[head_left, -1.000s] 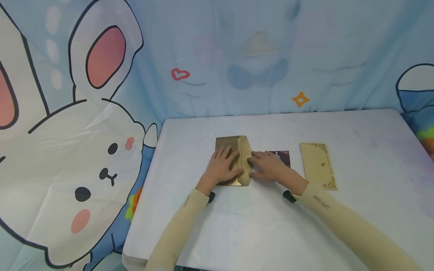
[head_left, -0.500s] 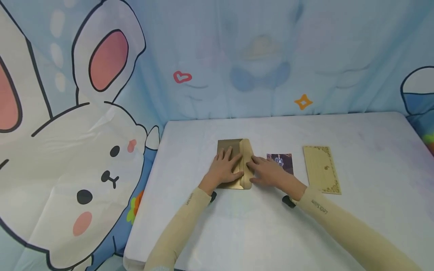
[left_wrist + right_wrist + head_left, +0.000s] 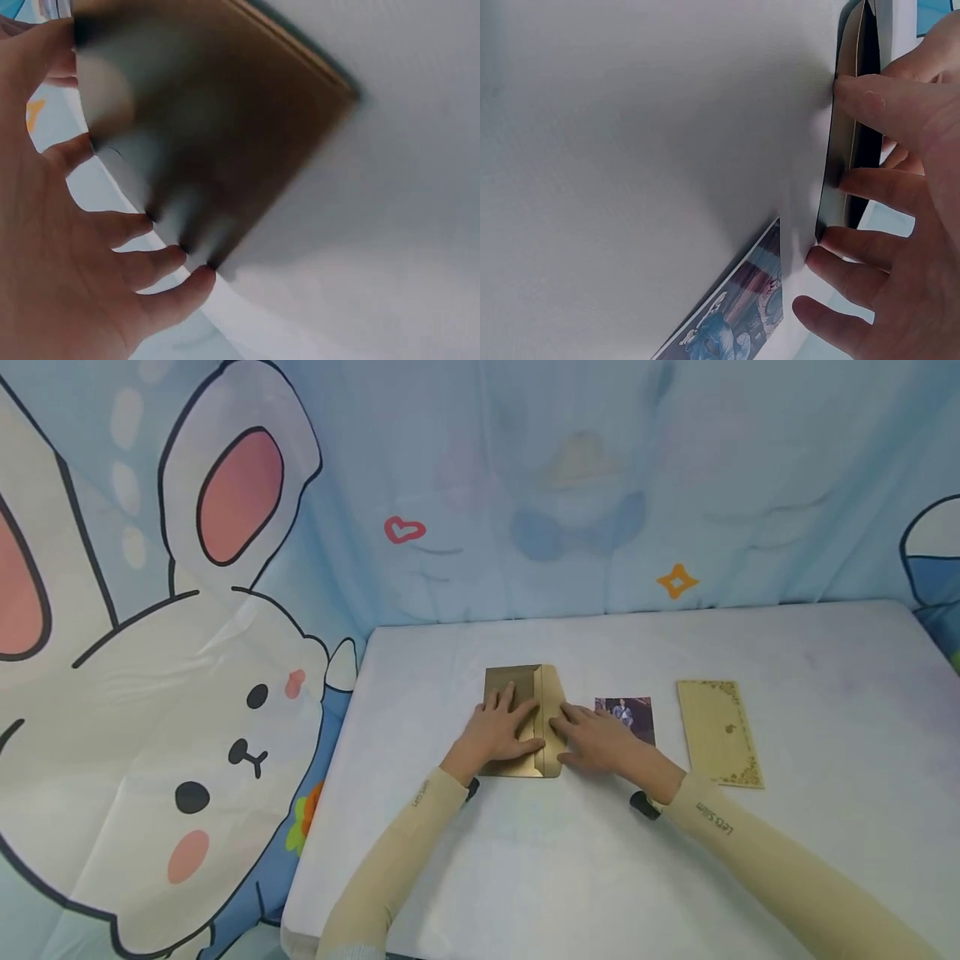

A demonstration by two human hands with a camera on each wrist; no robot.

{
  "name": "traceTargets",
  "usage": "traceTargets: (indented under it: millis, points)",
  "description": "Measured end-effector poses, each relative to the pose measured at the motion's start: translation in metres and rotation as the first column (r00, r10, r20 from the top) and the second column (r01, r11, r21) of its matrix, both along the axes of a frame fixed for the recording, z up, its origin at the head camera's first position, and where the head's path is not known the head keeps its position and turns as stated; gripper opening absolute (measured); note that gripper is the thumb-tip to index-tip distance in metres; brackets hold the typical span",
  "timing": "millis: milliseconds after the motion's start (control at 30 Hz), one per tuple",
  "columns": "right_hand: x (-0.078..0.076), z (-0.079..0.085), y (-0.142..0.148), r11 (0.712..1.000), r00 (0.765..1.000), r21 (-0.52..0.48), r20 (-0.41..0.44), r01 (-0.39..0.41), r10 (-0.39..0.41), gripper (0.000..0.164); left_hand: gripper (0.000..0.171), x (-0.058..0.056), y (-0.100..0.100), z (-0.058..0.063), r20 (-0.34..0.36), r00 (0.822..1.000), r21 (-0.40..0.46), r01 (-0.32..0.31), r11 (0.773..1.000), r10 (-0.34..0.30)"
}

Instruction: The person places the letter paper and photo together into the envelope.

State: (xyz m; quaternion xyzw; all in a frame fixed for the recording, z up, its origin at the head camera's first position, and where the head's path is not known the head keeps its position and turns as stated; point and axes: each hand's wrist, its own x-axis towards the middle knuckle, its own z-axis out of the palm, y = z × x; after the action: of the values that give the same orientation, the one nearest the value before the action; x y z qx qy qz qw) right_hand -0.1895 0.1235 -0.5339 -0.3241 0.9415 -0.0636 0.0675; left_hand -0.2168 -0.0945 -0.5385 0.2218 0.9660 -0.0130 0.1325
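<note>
A shiny gold envelope [image 3: 512, 677] lies on the white-covered table with its flap [image 3: 551, 693] folded out to the right. My left hand [image 3: 495, 732] rests on the envelope's body, fingers spread. In the left wrist view its fingertips touch the glossy surface of the envelope [image 3: 247, 90]. My right hand [image 3: 600, 742] has fairly straight fingers, with the tips at the flap's right edge. The right wrist view shows the thumb and some fingertips on the flap [image 3: 840, 150], near a dark gap along the envelope. A dark printed photo card [image 3: 637, 714] lies partly behind my right hand.
A pale gold card [image 3: 705, 727] with ornate corner patterns lies farther right on the white cloth [image 3: 570, 868]. Behind the table hangs a light-blue cartoon curtain [image 3: 480, 460], and a large rabbit print [image 3: 217, 710] fills the left side.
The camera view shifts slightly, so everything sits a little farther right in the frame. More of the photo card shows beside my right hand. Both hands keep their places at the envelope.
</note>
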Motion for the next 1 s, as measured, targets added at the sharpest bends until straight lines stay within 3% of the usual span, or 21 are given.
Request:
traceTargets:
  millis: [133,400,533,800,1000]
  points:
    - [-0.002,-0.002,0.0,1.0,1.0,-0.004,0.028,0.001,0.0,0.067,0.086,-0.004,-0.005,0.003,0.052,0.998,0.037,0.016,0.999,-0.018]
    - [-0.004,-0.002,0.002,1.0,1.0,-0.011,0.007,-0.007,0.007,0.066,0.109,-0.014,-0.015,0.023,0.122,0.985,-0.038,0.128,0.991,-0.123]
    - [-0.003,-0.003,0.002,1.0,1.0,-0.018,0.012,-0.009,0.009,0.066,0.113,-0.018,-0.018,0.027,0.136,0.975,-0.064,0.184,0.981,-0.174]
    - [-0.003,-0.003,0.003,1.0,1.0,-0.027,0.018,-0.013,0.013,0.068,0.113,-0.023,-0.024,0.028,0.194,0.965,0.044,0.169,0.985,-0.174]
    - [-0.005,-0.005,0.004,1.0,1.0,-0.022,0.023,-0.01,0.011,0.068,0.112,-0.026,-0.027,0.027,0.186,0.966,0.07,0.167,0.983,-0.178]
